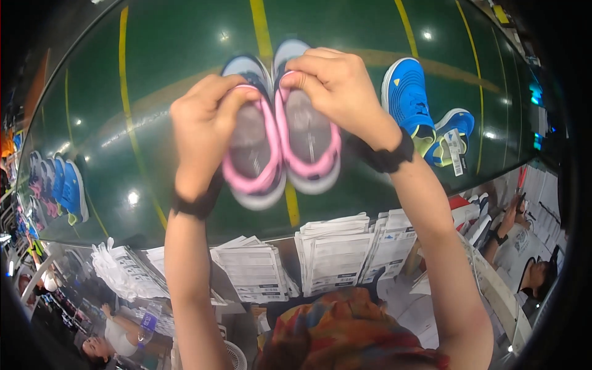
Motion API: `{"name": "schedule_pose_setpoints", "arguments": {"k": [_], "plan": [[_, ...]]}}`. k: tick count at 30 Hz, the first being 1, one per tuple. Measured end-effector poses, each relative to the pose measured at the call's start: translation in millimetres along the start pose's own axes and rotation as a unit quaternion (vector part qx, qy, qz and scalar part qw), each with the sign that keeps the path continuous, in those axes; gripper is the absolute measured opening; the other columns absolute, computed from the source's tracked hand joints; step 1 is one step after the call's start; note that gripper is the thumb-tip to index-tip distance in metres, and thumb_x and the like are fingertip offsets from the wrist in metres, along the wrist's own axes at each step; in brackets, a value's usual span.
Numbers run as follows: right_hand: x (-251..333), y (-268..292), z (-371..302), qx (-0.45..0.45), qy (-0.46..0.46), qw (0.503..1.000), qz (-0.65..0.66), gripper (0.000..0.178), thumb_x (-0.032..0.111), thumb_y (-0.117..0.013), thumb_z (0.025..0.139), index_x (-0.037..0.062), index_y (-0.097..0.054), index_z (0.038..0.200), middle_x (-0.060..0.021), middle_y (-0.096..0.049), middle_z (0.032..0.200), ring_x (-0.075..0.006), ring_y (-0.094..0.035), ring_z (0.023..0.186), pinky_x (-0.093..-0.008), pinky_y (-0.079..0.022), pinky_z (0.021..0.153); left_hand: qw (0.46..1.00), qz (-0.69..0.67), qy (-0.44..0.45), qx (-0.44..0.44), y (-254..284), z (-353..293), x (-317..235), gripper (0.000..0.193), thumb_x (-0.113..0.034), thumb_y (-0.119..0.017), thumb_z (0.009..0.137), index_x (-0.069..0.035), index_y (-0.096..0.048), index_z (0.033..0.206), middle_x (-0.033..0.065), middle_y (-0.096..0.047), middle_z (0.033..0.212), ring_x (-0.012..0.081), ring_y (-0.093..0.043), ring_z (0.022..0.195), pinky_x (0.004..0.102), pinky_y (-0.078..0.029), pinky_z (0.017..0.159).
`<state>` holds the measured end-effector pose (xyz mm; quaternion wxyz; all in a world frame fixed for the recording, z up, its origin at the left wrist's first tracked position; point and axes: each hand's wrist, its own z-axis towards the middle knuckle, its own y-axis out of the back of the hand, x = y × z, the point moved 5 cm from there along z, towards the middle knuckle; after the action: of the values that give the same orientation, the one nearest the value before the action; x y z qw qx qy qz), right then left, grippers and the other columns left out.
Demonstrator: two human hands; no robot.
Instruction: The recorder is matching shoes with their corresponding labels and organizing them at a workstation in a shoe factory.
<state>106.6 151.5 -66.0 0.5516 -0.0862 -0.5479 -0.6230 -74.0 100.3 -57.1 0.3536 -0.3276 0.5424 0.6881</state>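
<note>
My left hand (200, 126) grips the left shoe (251, 148) of a small pair, grey with pink lining and a blue toe. My right hand (339, 86) grips the right shoe (306, 132) of the same pair. Both shoes are held up side by side, touching, with their openings toward me, above a shiny dark green surface (185, 55) with yellow lines. Each wrist wears a black band.
A blue pair of small shoes (425, 114) with a hanging tag lies to the right. More blue and pink shoes (58, 185) line the left edge. Stacks of printed paper sheets (333, 253) lie along the near edge. Other people appear at lower left and at right.
</note>
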Motion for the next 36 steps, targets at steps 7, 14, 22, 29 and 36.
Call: {"name": "schedule_pose_setpoints", "arguments": {"k": [7,14,22,29,36], "plan": [[40.2,5.6,-36.7,0.116,-0.271,0.907,0.302,0.021,0.019,-0.074,0.083,-0.0014,-0.073,0.077,0.0001,-0.051,0.051,-0.0044,-0.042,0.049,-0.026,-0.034,0.045,0.927,-0.169,0.335,0.007,41.6,-67.6,-38.0,0.009,-0.005,-0.072,0.083,0.002,-0.074,0.086,-0.0039,-0.063,0.071,0.0036,-0.052,0.066,0.0191,-0.04,0.059],[77.4,0.7,-44.6,0.215,-0.295,0.877,0.312,0.017,0.016,-0.074,0.083,-0.0005,-0.073,0.077,-0.0002,-0.058,0.06,-0.0054,-0.049,0.055,-0.0248,-0.038,0.051,0.897,-0.162,0.41,0.01,61.0,-101.8,-48.8,0.008,-0.005,-0.073,0.082,0.003,-0.073,0.085,-0.0029,-0.064,0.073,0.004,-0.051,0.064,0.0196,-0.038,0.057],[52.8,-34.3,-97.8,-0.059,0.079,0.995,0.0,0.024,0.014,-0.075,0.075,0.0098,-0.072,0.098,-0.0075,-0.072,0.086,-0.028,-0.069,0.073,-0.0318,-0.055,0.064,0.985,0.147,-0.091,0.0,33.9,-122.7,-15.0,0.024,-0.01,-0.08,0.074,-0.002,-0.073,0.095,0.0139,-0.072,0.1,0.0297,-0.069,0.097,0.0367,-0.053,0.087],[12.1,-71.0,-137.0,0.005,-0.416,0.891,0.179,0.063,-0.003,-0.068,0.075,-0.0003,-0.049,0.135,-0.0187,-0.067,0.115,-0.016,-0.067,0.094,-0.0268,-0.055,0.079,0.944,0.049,0.322,-0.048,29.4,-172.4,87.7,0.047,-0.005,-0.072,0.075,0.002,-0.062,0.12,0.0188,-0.066,0.111,0.0252,-0.064,0.103,0.0355,-0.049,0.09],[65.2,-0.7,-134.1,-0.055,-0.477,0.728,0.489,0.043,-0.004,-0.063,0.081,-0.0053,-0.058,0.124,-0.0091,-0.07,0.1,-0.0115,-0.067,0.081,-0.0231,-0.054,0.073,0.859,-0.3,0.407,-0.077,73.9,-207.9,53.2,0.02,-0.002,-0.064,0.075,0.003,-0.068,0.094,0.0087,-0.067,0.082,0.0206,-0.065,0.077,0.0305,-0.052,0.07]]}}
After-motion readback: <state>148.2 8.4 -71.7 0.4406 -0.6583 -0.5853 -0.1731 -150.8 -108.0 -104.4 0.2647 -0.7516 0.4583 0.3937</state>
